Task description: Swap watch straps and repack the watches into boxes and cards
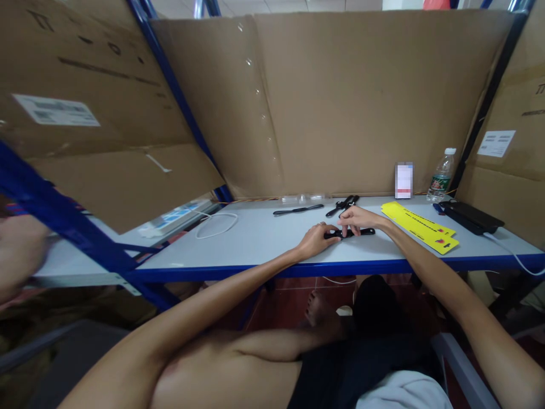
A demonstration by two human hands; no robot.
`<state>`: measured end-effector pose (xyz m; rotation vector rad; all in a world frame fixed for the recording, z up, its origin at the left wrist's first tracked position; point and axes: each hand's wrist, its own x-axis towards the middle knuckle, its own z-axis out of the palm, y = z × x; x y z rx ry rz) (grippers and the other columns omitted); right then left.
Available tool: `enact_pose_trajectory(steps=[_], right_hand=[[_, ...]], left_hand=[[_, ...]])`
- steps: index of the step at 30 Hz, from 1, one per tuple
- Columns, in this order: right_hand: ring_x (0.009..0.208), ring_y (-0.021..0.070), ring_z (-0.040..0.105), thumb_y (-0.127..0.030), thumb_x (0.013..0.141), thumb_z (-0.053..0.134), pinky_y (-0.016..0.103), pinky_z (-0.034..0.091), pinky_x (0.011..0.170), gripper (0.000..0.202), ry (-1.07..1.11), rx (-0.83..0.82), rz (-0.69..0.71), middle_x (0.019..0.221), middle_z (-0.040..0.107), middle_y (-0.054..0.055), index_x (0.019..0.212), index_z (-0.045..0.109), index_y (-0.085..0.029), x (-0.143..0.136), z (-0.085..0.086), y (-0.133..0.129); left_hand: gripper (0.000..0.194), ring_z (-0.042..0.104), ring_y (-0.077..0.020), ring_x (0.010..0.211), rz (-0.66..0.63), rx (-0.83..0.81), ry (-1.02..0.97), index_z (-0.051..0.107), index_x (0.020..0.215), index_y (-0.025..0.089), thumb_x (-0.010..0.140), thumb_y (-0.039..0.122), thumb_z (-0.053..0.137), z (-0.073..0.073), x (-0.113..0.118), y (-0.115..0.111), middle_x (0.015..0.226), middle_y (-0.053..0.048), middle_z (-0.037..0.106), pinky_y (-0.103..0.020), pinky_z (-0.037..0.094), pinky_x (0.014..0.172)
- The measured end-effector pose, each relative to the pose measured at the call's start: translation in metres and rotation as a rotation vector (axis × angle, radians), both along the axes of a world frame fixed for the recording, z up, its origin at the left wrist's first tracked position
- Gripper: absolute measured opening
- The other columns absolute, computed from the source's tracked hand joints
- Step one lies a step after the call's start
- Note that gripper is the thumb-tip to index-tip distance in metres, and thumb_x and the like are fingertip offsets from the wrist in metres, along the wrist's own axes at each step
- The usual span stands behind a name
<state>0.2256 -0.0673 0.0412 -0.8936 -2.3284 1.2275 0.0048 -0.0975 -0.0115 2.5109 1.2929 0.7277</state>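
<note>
A slim black bar-shaped item [366,232] lies along the table near its front edge; its exact kind I cannot make out. My left hand [317,241] is closed on the left end of it, thumb and fingers pinching. Over its middle, my right hand [355,218] is bent downward with its fingertips closed on the item. Just behind the hands sits a small pile of similar black items [343,205], crossing one another. Another long black item [298,210] rests farther left. To the right, yellow printed cards [419,227] overlap in a fanned stack.
A phone [403,180] stands against the cardboard wall [374,102], near a water bottle [440,176]. A black case-like object [472,217] with a white cable lies at right. A white cable loop [217,224] is at left. Blue posts [170,79] frame the table; another person's blurred arm [21,255] shows far left.
</note>
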Motion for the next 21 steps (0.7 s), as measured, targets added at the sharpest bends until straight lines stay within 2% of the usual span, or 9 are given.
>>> enact_pose_trajectory(steps=[4, 10, 14, 21], right_hand=[[0.046, 0.0072, 0.057, -0.058, 0.089, 0.065, 0.021, 0.043, 0.044, 0.045, 0.028, 0.020, 0.011, 0.088, 0.079, 0.009, 0.075, 0.066, -0.015, 0.0000, -0.0014, 0.0018], [0.041, 0.0066, 0.051, -0.051, 0.091, 0.064, 0.020, 0.036, 0.040, 0.039, -0.005, 0.094, -0.064, 0.071, 0.074, 0.005, 0.074, 0.065, -0.016, 0.0011, -0.0077, 0.0090], [0.042, 0.0077, 0.052, -0.053, 0.091, 0.064, 0.020, 0.038, 0.041, 0.040, 0.004, 0.060, -0.035, 0.067, 0.073, 0.005, 0.075, 0.062, -0.016, 0.0016, -0.0048, 0.0067], [0.044, 0.0077, 0.056, -0.051, 0.088, 0.063, 0.021, 0.042, 0.044, 0.036, 0.043, 0.013, 0.014, 0.083, 0.078, 0.009, 0.081, 0.063, -0.016, -0.0015, 0.0001, 0.0001]], left_hand=[[0.036, 0.070, -0.0265, 0.100, 0.015, 0.001, -0.003, 0.076, 0.120, 0.023, 0.091, 0.042, 0.067, 0.0001, 0.0006, -0.0003, 0.109, -0.009, 0.075, -0.035, 0.052, 0.089], [0.038, 0.070, -0.0269, 0.100, 0.018, 0.001, 0.009, 0.075, 0.121, 0.022, 0.091, 0.044, 0.066, 0.0020, 0.0014, -0.0023, 0.110, -0.010, 0.074, -0.036, 0.052, 0.089], [0.039, 0.070, -0.0263, 0.101, 0.021, 0.000, 0.010, 0.074, 0.123, 0.022, 0.091, 0.044, 0.066, 0.0020, 0.0011, -0.0020, 0.110, -0.010, 0.074, -0.035, 0.053, 0.090], [0.038, 0.070, -0.0272, 0.101, 0.017, -0.004, 0.008, 0.075, 0.122, 0.024, 0.091, 0.043, 0.067, 0.0024, 0.0010, -0.0025, 0.109, -0.009, 0.075, -0.035, 0.053, 0.090]])
